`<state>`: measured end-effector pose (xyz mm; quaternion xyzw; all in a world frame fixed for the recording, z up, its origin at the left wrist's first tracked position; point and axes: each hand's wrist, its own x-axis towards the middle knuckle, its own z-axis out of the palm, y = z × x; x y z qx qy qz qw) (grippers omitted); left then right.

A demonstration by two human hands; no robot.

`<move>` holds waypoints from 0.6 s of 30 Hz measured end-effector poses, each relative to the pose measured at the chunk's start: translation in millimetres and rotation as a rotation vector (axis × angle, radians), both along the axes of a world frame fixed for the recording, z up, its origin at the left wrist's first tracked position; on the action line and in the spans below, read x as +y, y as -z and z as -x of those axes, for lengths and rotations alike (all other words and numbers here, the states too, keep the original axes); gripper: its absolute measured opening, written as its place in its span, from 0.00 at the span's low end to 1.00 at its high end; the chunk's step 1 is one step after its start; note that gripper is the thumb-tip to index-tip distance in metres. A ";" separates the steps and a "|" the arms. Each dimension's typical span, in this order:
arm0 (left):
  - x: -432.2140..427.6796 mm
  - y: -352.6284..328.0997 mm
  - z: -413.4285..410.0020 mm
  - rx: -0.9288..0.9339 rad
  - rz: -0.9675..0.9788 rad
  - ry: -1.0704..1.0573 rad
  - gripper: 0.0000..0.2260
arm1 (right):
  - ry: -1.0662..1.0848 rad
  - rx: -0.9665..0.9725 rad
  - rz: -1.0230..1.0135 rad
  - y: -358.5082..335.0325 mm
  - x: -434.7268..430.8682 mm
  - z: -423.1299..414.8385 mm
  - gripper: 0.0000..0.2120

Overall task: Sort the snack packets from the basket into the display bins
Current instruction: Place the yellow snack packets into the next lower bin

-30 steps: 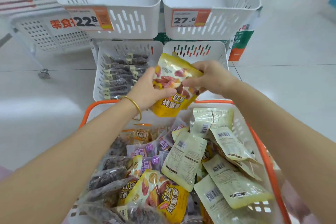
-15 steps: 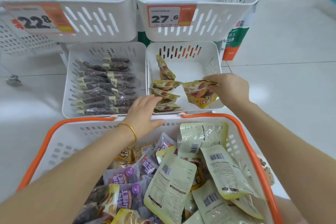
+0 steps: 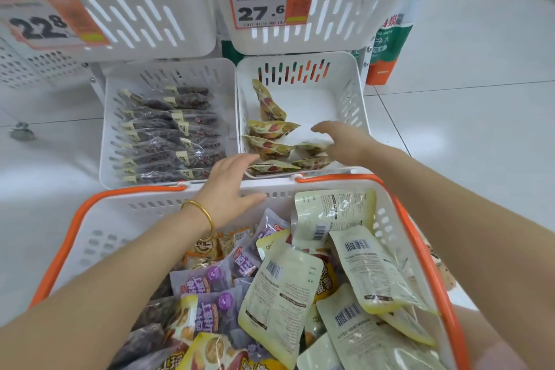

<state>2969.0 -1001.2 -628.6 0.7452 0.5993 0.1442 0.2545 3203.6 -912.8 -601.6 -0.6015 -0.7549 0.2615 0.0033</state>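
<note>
Seemingly crosswise yellow packets [image 3: 271,128], edge-up.

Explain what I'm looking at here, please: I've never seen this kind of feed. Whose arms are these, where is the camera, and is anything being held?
There is no machine here. A person wears one wide-angle camera on the head, looking forward and down, so the two bare arms coming in from the bottom are their own.

The left hand, with a gold bangle on its wrist, hovers open over the far rim of the orange-handled basket, which is full of mixed snack packets.

The right hand reaches into the lower right bin, open, above the yellow packets lying there. It seems to grip nothing.

The lower left bin holds rows of dark packets. Two upper bins carry price tags, 22.8 and 27.6. All of it stands on a white tiled floor.
</note>
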 end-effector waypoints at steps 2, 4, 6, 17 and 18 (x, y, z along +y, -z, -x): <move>-10.5 -3.8 -2.9 -0.017 -0.061 -0.006 0.29 | -0.011 -0.011 -0.084 -20.6 -16.3 -5.1 0.25; -25.7 -6.5 -7.9 -0.031 -0.151 -0.011 0.25 | -0.004 0.022 -0.157 -39.9 -35.9 -9.3 0.20; -43.0 -7.7 -15.1 -0.060 -0.212 -0.016 0.20 | 0.029 0.077 -0.171 -54.7 -59.8 -12.5 0.15; -60.8 8.7 -82.9 0.058 0.072 -0.151 0.11 | -0.146 -0.356 0.282 -38.4 -185.6 -14.5 0.29; -59.0 6.2 -85.9 0.038 0.071 -0.178 0.11 | -0.143 -0.341 0.266 -33.3 -192.8 -16.7 0.29</move>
